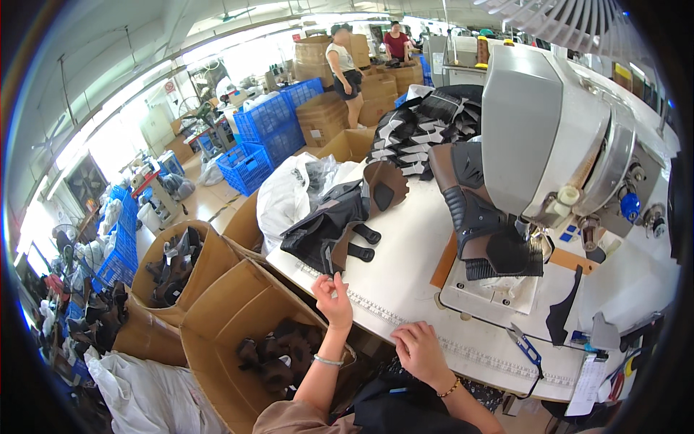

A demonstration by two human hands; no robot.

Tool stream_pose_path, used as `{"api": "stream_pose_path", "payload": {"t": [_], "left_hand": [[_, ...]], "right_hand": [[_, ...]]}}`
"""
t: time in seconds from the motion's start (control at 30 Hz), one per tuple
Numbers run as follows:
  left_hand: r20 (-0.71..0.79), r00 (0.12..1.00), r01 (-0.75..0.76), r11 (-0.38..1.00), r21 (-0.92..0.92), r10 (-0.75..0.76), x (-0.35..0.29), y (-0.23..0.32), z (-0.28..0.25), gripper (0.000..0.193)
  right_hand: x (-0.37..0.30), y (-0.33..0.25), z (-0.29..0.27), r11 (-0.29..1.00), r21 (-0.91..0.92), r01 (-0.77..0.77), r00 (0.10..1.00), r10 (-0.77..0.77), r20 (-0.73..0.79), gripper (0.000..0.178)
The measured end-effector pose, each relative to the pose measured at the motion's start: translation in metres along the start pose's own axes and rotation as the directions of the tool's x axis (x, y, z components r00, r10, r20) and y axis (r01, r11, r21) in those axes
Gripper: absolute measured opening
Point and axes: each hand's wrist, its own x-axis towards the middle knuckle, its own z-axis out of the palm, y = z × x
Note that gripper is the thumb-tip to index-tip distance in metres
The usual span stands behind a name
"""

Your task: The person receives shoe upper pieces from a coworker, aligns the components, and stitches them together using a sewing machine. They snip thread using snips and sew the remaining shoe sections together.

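Note:
My left hand (334, 302) is at the left edge of the white sewing table (405, 289). Its thumb and fingers pinch the lower corner of a black boot upper (329, 220) with a brown inner side and two strap tabs. At the table's front edge, my right hand (421, 352) has its fingers curled together, with nothing visible in them. Another black and brown boot upper (466, 210) lies under the head of a large grey-white sewing machine (549, 130). A pile of black cut pieces with pale patches (419, 137) sits farther back on the table.
Blue-handled snips (526, 347) and a narrow black strip (564, 307) lie on the right. A measuring tape (463, 347) runs along the front edge. Cardboard boxes (217, 325) with dark pieces stand at left. Two people (345, 69) are in the background near blue crates (271, 126).

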Motion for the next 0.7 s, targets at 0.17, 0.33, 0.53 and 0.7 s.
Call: {"api": "stream_pose_path", "payload": {"t": [0.17,0.33,0.53,0.7], "left_hand": [[0.031,0.999,-0.029,0.999,0.036,0.028,0.0,0.0,-0.003,0.024],[0.009,0.999,-0.037,0.999,0.009,0.037,-0.001,-0.001,-0.003,0.023],[0.004,0.998,-0.063,0.998,0.003,0.063,-0.001,-0.006,-0.004,0.023],[-0.002,0.995,-0.104,0.994,0.029,0.105,0.0,-0.01,-0.003,0.025]], "right_hand": [[-0.002,0.002,0.002,0.999,0.044,-0.011,1.0,0.012,-0.019,0.013],[-0.002,-0.001,0.0,0.997,0.062,-0.039,0.999,0.04,-0.016,0.009],[-0.002,-0.001,0.001,0.995,0.084,-0.054,0.998,0.056,-0.023,0.007],[0.0,-0.003,-0.001,0.993,0.097,-0.064,0.998,0.066,-0.018,0.008]]}}
